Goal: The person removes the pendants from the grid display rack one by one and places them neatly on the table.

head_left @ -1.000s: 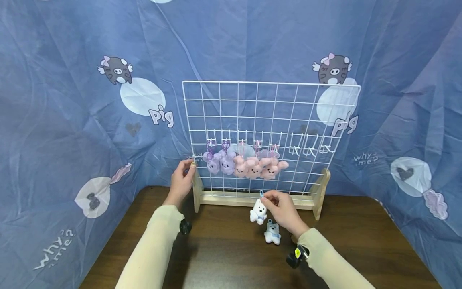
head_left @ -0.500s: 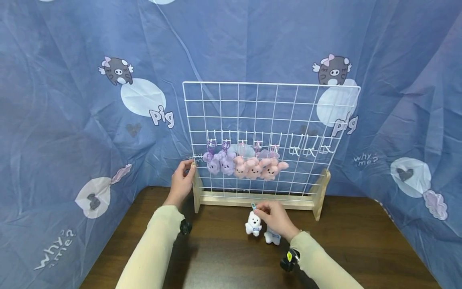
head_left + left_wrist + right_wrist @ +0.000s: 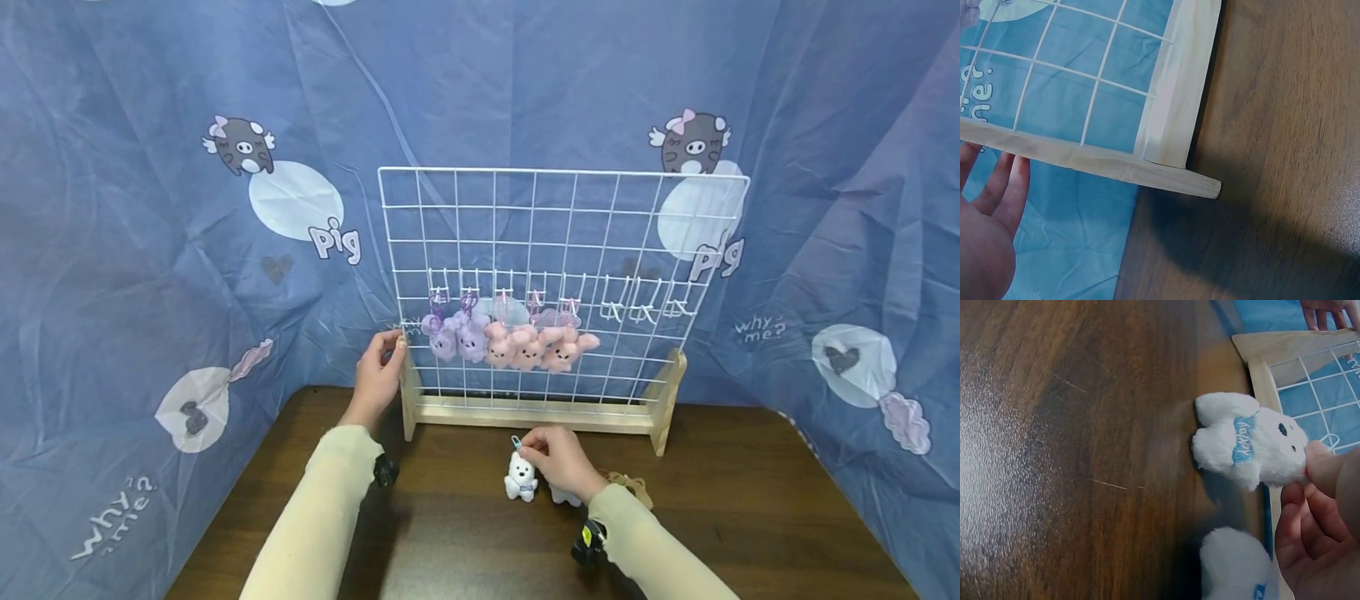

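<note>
My right hand (image 3: pixel 564 462) pinches a white plush bear keychain (image 3: pixel 521 478) near the clip at its head. The bear hangs upright close to the tabletop; whether its feet touch is unclear. In the right wrist view, thumb and fingers (image 3: pixel 1325 469) meet at the bear's (image 3: pixel 1250 440) head, and a blue lettered band crosses its body. A second white plush keychain (image 3: pixel 564 497) lies partly hidden beneath that hand, its body also showing in the right wrist view. My left hand (image 3: pixel 377 371) grips the left wooden post of the white wire grid rack (image 3: pixel 534 208), fingertips (image 3: pixel 1019 169) behind the wood.
Purple plush keychains (image 3: pixel 472 340) and pink plush keychains (image 3: pixel 528 348) hang on the rack's hooks. Bare white hooks (image 3: pixel 643 312) are at its right. A tan tangled item (image 3: pixel 633 487) lies by the right sleeve on the brown table (image 3: pixel 465 542). Blue cloth surrounds everything.
My right hand has carried the white bear keychain down and left, from before the rack's base toward the table. A tan item now shows beside the sleeve. The left hand stays put.
</note>
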Motion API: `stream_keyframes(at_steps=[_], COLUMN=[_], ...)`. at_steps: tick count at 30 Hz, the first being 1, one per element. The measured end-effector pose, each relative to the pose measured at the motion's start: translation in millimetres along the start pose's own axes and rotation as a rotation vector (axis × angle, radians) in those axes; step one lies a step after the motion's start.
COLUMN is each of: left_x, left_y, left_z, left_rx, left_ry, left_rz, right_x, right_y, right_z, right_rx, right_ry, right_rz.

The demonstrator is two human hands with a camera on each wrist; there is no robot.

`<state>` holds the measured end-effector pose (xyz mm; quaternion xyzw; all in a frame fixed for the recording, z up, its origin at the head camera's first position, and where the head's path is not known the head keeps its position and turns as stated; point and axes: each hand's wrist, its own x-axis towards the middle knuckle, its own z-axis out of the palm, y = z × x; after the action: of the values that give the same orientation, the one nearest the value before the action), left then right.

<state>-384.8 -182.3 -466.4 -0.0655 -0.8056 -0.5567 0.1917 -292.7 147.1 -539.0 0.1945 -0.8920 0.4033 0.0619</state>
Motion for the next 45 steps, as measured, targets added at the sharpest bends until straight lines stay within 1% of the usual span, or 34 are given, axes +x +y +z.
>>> stream_keyframes(at_steps=[5, 9, 13, 19, 27, 36, 40, 45], left_x=[-0.1, 0.7, 1.1, 2.9, 3.3, 1.6, 0.3, -0.6], left_y=[0.1, -1.1, 1.2, 4.0, 4.6, 3.2, 2.3, 1.9], left_z=[-0.5, 0.3, 0.7, -0.4, -1.9, -0.6, -0.1, 0.0], left_rx=[-0.002, 0.003, -0.001, -0.004, 0.002, 0.013, 0.025, 0.025], left_ry=[0.001, 0.007, 0.005, -0.001, -0.001, 0.007, 0.009, 0.012], left_rz=[0.002, 0.001, -0.002, -0.017, -0.015, -0.006, -0.003, 0.001], right_x=[1.2, 1.4, 2.6, 5.7, 6.7, 4.5, 3.1, 2.4], right_y=[-2.1, -3.7, -5.6, -8.3, -9.2, -4.0, -1.7, -1.8], right_z=[4.5, 6.6, 7.1, 7.3, 6.5, -0.7, -5.2, -13.5], right_rx=[-0.046, -0.082, -0.1, -0.093, -0.076, -0.069, -0.067, -0.048], right_ry=[-0.002, 0.0, 0.007, -0.005, -0.022, 0.006, 0.015, 0.022], right_rz=[0.018, 0.015, 0.008, -0.003, 0.023, 0.027, 0.047, 0.095])
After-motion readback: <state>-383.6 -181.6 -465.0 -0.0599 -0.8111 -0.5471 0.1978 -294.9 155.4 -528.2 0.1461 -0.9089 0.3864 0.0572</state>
